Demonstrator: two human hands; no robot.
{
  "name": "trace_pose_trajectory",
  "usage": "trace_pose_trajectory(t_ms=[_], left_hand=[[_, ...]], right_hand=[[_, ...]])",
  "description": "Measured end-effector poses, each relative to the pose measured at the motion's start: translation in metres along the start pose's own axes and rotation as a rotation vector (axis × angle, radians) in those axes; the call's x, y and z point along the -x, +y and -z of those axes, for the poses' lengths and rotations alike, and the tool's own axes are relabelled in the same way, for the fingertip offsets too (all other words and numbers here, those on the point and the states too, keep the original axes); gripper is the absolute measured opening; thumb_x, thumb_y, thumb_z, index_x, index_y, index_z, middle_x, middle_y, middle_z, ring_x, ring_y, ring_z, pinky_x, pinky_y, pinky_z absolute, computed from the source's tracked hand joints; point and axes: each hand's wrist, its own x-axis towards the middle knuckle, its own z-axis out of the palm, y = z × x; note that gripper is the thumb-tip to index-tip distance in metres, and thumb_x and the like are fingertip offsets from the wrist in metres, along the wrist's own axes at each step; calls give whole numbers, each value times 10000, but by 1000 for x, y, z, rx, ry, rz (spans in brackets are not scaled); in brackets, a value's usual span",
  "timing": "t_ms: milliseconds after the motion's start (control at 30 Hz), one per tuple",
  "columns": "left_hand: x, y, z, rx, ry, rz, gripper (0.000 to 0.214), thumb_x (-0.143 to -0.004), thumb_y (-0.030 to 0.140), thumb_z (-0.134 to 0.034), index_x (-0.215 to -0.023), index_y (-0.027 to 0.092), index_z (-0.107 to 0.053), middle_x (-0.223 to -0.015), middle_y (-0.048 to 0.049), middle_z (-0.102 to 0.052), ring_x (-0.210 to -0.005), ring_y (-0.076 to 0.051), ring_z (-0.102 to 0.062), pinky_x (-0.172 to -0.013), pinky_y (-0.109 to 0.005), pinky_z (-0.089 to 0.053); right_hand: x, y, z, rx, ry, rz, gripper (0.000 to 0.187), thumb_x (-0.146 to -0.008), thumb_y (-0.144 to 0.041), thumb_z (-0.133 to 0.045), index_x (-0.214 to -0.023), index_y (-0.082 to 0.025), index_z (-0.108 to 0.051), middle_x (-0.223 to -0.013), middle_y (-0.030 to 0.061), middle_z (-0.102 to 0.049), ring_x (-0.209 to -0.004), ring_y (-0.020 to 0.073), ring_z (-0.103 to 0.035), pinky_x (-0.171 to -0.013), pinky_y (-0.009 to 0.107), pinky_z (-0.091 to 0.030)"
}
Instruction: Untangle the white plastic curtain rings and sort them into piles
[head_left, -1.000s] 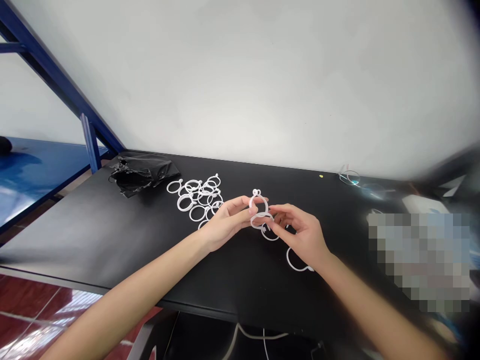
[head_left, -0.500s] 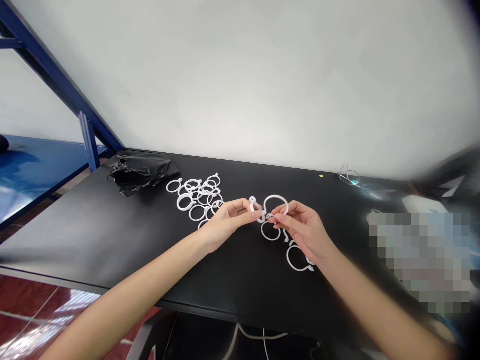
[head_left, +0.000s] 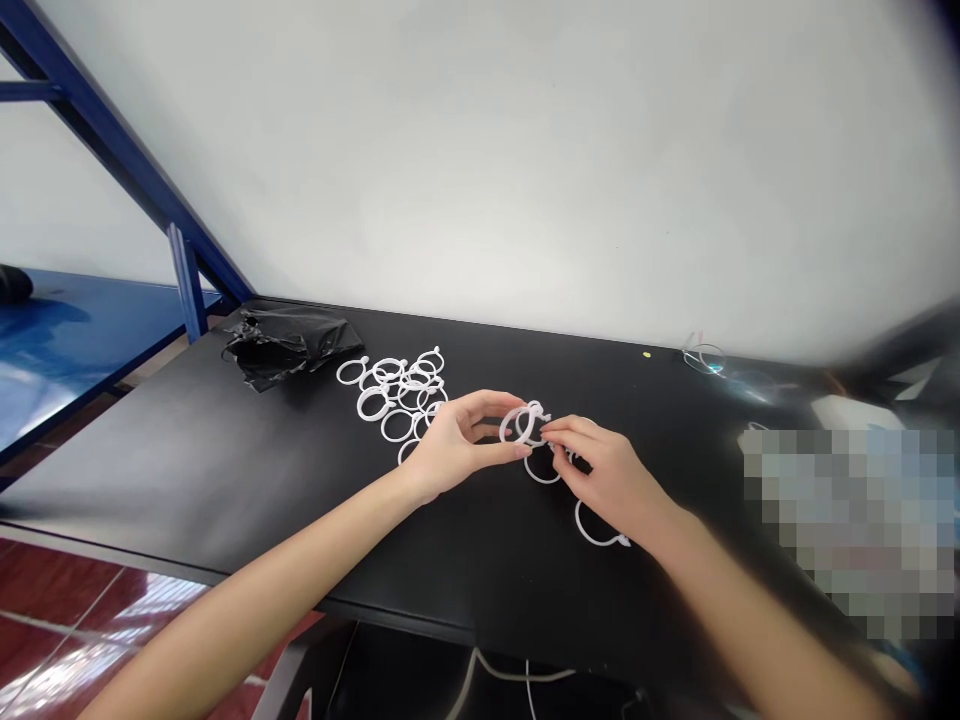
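Note:
My left hand [head_left: 457, 445] is curved round white plastic curtain rings [head_left: 504, 428], gripping them between thumb and fingers just above the table. These rings overlap, and their small eyelets are bunched at the top. My right hand [head_left: 607, 470] has its fingertips pinched together at the right side of the held rings, on a part of a white ring that the fingers mostly hide. Beneath the hands lies a loose curtain ring [head_left: 544, 481]. Another curtain ring [head_left: 592, 537] rests below my right hand, partly covered by it. To the left is a pile of curtain rings [head_left: 397, 425].
A crumpled black plastic bag [head_left: 300, 345] lies at the back left of the black table [head_left: 262, 480]. At the back right are eyeglasses [head_left: 705, 358]. A blurred-out item [head_left: 847, 530] sits on the right. The white wall [head_left: 525, 180] rises behind the table.
The ring standing up between my hands has moved left and down to overlap the rings in my left hand. My left fingers have spread wider round them, and my right hand has turned palm-down.

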Motion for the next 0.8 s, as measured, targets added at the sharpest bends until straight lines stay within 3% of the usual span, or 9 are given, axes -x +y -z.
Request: trace_pose_trajectory(t_ms=[167,267,367,533,667,733,800], left_hand=[[1,2,2,1,-65,21,525,-628,109,-837,-1081,180,-580,-1100,-72,-669,-1067,-211,-621,-952,-405,-487],[1,4,3,7,-136,38,487,-627,87,-835,-1038,167,-586,-1083,-71,-679,-1053,-205,-635,-956,-404,-489],[1,6,4,10,-163,47,465,-612,83,-845,-1001,154,-600,-1064,-69,-685,-1024,-197,-649,-942,-393,-500],[1,2,5,-29,-184,67,455,-608,106,-857,-986,147,-605,-1035,-70,-694,-1007,-195,-658,-955,-396,-503],[1,9,9,-102,-237,50,447,-626,146,-852,-983,154,-582,-1036,-71,-689,-985,-198,-670,-944,-401,-522],[2,22,18,-257,-251,6,460,-653,180,-837,-1033,167,-578,-1058,-67,-682,-1011,-203,-663,-958,-398,-518],[6,36,33,-539,-175,-80,440,-718,227,-787,-1107,187,-585,-1117,-64,-669,-1069,-204,-639,-1006,-398,-486]], right_hand=[[-2,-12,5,-377,104,-196,237,-868,-249,-640,-1102,-238,-678,-949,55,-708,-754,180,-681,-597,294,-583],[-2,-16,6,-619,38,-299,161,-860,-298,-670,-995,-225,-721,-861,45,-714,-742,171,-691,-588,267,-592],[-1,-18,4,-761,65,-340,118,-839,-296,-703,-913,-208,-733,-774,33,-705,-665,149,-678,-553,245,-587],[0,-19,0,-803,141,-324,69,-822,-264,-722,-842,-199,-733,-737,23,-692,-631,137,-678,-587,254,-598],[1,-22,-1,-736,129,-309,81,-840,-276,-699,-816,-202,-723,-718,20,-697,-647,145,-690,-626,268,-599],[2,-22,-1,-654,89,-308,153,-823,-291,-715,-956,-215,-714,-800,35,-732,-717,173,-713,-639,287,-605],[2,-20,0,-545,65,-304,395,-796,-302,-739,-1173,-237,-639,-915,49,-752,-800,202,-724,-660,317,-613]])
